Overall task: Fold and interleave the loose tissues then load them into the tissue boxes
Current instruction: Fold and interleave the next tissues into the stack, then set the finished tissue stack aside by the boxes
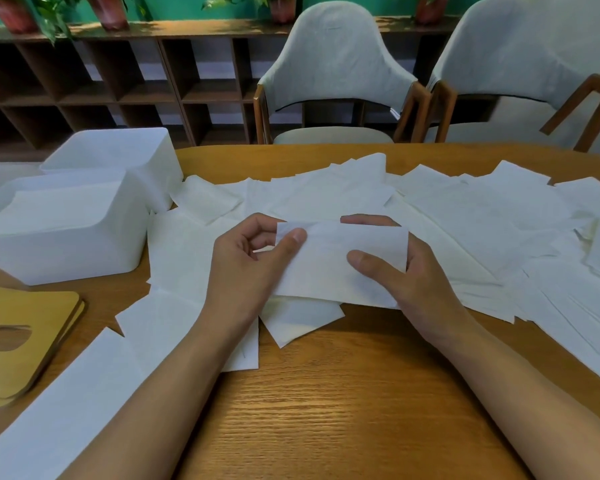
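I hold a folded white tissue (329, 265) just above the table, between both hands. My left hand (250, 268) pinches its left edge with the thumb on top. My right hand (406, 275) grips its right side, thumb across the face, fingers behind. Many loose white tissues (471, 216) lie spread over the wooden table (326, 403), beneath and around my hands. Two open white tissue boxes stand at the left: the near box (63, 244) holds a stack of tissues, and the contents of the far box (142, 157) are hidden.
Two wooden lids (18, 344) with an oval slot lie stacked at the left edge. A long tissue strip (66, 410) lies under my left forearm. Two grey chairs (336, 74) stand behind the table, with a dark shelf unit (118, 91) and potted plants beyond.
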The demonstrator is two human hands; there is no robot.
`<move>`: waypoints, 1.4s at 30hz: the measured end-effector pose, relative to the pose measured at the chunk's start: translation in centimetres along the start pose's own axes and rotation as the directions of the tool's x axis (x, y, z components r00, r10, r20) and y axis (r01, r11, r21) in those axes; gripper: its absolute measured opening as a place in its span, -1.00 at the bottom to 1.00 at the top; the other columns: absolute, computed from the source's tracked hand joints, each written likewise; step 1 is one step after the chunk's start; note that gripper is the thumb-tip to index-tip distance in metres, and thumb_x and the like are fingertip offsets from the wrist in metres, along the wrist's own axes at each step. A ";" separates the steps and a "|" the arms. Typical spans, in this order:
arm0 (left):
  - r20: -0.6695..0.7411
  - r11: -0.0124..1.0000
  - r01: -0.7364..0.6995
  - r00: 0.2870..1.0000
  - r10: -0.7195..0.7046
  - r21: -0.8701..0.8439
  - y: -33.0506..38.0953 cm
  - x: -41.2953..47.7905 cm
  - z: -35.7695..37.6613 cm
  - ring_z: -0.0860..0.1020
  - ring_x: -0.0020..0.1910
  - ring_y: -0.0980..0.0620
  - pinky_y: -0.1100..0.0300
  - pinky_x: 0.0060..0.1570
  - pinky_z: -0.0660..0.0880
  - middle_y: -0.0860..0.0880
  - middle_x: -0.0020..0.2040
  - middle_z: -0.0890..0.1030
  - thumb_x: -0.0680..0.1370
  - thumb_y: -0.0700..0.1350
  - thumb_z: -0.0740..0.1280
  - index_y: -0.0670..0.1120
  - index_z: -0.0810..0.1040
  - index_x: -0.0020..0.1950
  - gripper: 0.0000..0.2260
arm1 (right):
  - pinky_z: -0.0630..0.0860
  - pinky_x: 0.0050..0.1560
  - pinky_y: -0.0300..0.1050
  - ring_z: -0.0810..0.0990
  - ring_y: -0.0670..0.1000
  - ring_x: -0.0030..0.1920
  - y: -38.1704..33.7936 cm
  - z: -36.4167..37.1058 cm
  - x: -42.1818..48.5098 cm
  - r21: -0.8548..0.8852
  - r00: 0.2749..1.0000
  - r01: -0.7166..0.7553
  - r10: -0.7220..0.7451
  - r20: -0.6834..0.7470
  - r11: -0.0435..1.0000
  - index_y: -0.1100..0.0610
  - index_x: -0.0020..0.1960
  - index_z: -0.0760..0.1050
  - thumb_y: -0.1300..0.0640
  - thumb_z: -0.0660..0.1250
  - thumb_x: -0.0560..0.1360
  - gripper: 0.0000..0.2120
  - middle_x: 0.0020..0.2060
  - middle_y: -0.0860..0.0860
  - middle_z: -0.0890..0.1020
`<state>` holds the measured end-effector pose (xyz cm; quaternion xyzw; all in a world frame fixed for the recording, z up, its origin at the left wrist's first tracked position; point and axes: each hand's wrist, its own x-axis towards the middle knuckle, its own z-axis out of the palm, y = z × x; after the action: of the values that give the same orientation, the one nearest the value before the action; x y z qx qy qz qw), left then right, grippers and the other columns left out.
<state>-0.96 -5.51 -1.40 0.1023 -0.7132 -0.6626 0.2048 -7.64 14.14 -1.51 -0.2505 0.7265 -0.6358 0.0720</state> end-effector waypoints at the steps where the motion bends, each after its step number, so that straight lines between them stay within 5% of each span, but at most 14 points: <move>1: -0.013 1.000 -0.011 1.000 0.011 0.006 -0.1 0.0 0.1 0.75 -0.10 -0.09 0.04 -0.14 0.63 -0.10 -0.10 0.76 0.58 -0.09 0.49 -0.22 0.64 0.02 -0.81 | 0.55 0.02 -0.34 0.53 -0.27 0.18 0.0 0.0 0.0 0.007 1.000 0.005 -0.005 0.001 1.000 -0.13 0.28 0.53 -0.09 0.39 0.44 -0.59 0.15 -0.34 0.57; 8: -0.012 0.999 -0.010 1.000 0.011 0.034 -0.5 0.2 0.0 0.71 -0.13 0.03 0.19 -0.20 0.58 -0.05 -0.13 0.74 0.56 -0.07 0.51 -0.18 0.64 -0.02 -0.82 | 0.55 0.01 -0.33 0.52 -0.27 0.16 0.3 -0.1 0.1 -0.028 0.999 0.007 -0.008 -0.032 1.000 -0.17 0.24 0.54 0.08 0.35 0.60 -0.75 0.14 -0.37 0.56; 11: -0.046 0.982 -0.080 0.995 0.089 0.169 -0.5 0.3 -0.1 0.62 0.04 0.17 0.25 -0.07 0.57 0.14 0.08 0.67 0.53 0.05 0.52 0.04 0.65 0.13 -0.78 | 0.50 0.14 -0.32 0.46 -0.30 0.23 0.3 -0.3 0.3 -0.074 0.998 0.033 -0.036 -0.043 0.997 -0.22 0.29 0.50 0.03 0.39 0.59 -0.69 0.20 -0.43 0.50; 13: 0.008 0.980 -0.065 0.998 0.064 0.191 -0.2 0.3 -0.4 0.59 0.14 0.28 0.35 -0.04 0.56 0.27 0.17 0.62 0.52 0.11 0.49 0.15 0.54 0.30 -0.63 | 0.40 0.22 -0.44 0.38 -0.42 0.26 0.2 -0.5 0.4 -0.078 0.998 0.040 -0.044 -0.051 0.996 -0.29 0.35 0.41 -0.04 0.42 0.55 -0.58 0.21 -0.55 0.41; 16: 0.144 0.999 0.030 0.989 -0.034 0.027 0.4 0.0 -0.4 0.70 -0.08 0.22 0.36 -0.21 0.57 0.21 -0.07 0.73 0.58 -0.06 0.46 0.09 0.52 0.38 -0.62 | 0.20 0.12 -0.68 0.21 -0.62 0.21 0.5 -0.6 0.6 -0.123 0.996 0.031 -0.041 -0.077 0.992 -0.32 0.41 0.27 -0.04 0.44 0.54 -0.45 0.22 -0.65 0.26; 18: 0.155 0.999 0.006 0.988 -0.012 0.037 0.4 0.1 -0.4 0.74 -0.10 0.07 0.23 -0.20 0.64 0.05 -0.08 0.76 0.59 -0.12 0.46 0.03 0.58 0.34 -0.67 | 0.25 0.20 -0.60 0.23 -0.58 0.23 0.9 -0.7 0.8 -0.129 0.996 0.017 -0.028 -0.089 0.992 -0.31 0.45 0.21 -0.03 0.45 0.53 -0.38 0.26 -0.61 0.21; 21: 0.121 0.998 -0.005 0.993 -0.002 0.057 -0.1 0.3 -0.5 0.75 -0.06 0.02 0.11 -0.10 0.70 -0.01 -0.04 0.77 0.60 -0.12 0.46 0.01 0.62 0.28 -0.74 | 0.32 0.39 -0.21 0.27 -0.24 0.44 0.7 -0.7 0.8 -0.117 0.998 0.011 -0.018 -0.057 0.993 -0.40 0.42 0.19 -0.10 0.45 0.49 -0.36 0.36 -0.54 0.22; 24: 0.127 0.998 -0.005 0.992 -0.003 0.062 -0.2 0.3 -0.7 0.74 -0.16 0.08 0.24 -0.20 0.63 0.01 -0.17 0.76 0.62 -0.13 0.43 0.02 0.62 0.30 -0.75 | 0.59 0.17 -0.07 0.47 -0.09 0.30 0.5 -0.7 0.5 -0.124 1.000 0.026 -0.025 0.009 0.992 -0.26 0.30 0.46 0.08 0.41 0.58 -0.62 0.23 -0.47 0.44; 27: 0.142 0.990 -0.032 0.990 0.012 0.140 -0.2 0.5 -0.8 0.59 -0.35 0.06 0.22 -0.31 0.48 -0.01 -0.35 0.63 0.64 -0.09 0.41 0.12 0.56 0.37 -0.70 | 0.65 0.06 0.15 0.56 -0.05 0.19 1.0 -0.8 0.3 -0.154 0.999 -0.018 0.023 0.024 0.988 -0.17 0.16 0.62 0.10 0.39 0.59 -0.78 0.13 -0.37 0.55; 30: 0.220 0.981 -0.048 0.975 0.006 0.188 1.5 0.7 -2.0 0.67 0.00 0.09 0.25 -0.16 0.61 0.09 0.10 0.68 0.66 -0.04 0.38 0.28 0.35 0.47 -0.55 | 0.65 -0.14 -0.18 0.52 -0.28 0.13 -0.4 0.0 0.3 -0.129 1.000 -0.019 0.016 -0.021 0.991 -0.12 0.15 0.62 0.14 0.38 0.59 -0.80 0.16 -0.28 0.56; 32: 0.308 0.976 -0.071 0.951 0.003 0.208 3.5 0.8 -3.7 0.58 0.23 0.11 0.20 -0.06 0.67 0.21 0.33 0.51 0.65 -0.06 0.39 0.35 0.30 0.45 -0.51 | 0.64 -0.18 -0.26 0.49 -0.32 0.12 -1.9 1.1 0.7 -0.101 0.999 -0.012 0.009 -0.036 0.995 -0.10 0.16 0.63 0.12 0.39 0.59 -0.81 0.15 -0.34 0.53; 38: 0.151 0.917 -0.051 0.989 -0.010 0.396 7.3 0.4 -12.2 0.58 0.16 0.09 0.23 -0.02 0.66 0.23 0.23 0.57 0.58 -0.02 0.48 0.20 0.69 0.13 -0.83 | 0.63 -0.23 -0.25 0.54 -0.14 0.07 -6.4 8.1 2.0 -0.028 0.995 -0.050 0.053 0.084 0.998 -0.13 0.24 0.58 0.12 0.43 0.56 -0.71 0.13 -0.35 0.44; 42: 0.036 0.893 -0.045 0.999 0.032 0.447 8.5 -0.4 -18.9 0.60 0.10 0.15 0.19 0.04 0.60 0.21 0.13 0.65 0.56 0.00 0.51 0.19 0.73 0.07 -0.88 | 0.68 -0.18 -0.13 0.60 0.01 0.13 -8.8 13.4 3.6 0.061 0.981 -0.089 0.076 0.177 0.994 -0.09 0.25 0.57 0.19 0.47 0.52 -0.65 0.20 -0.11 0.55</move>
<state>8.56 -21.52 7.62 0.1232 -0.8511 -0.4780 0.1789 -2.70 0.05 5.25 -0.2722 0.7048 -0.6326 0.1702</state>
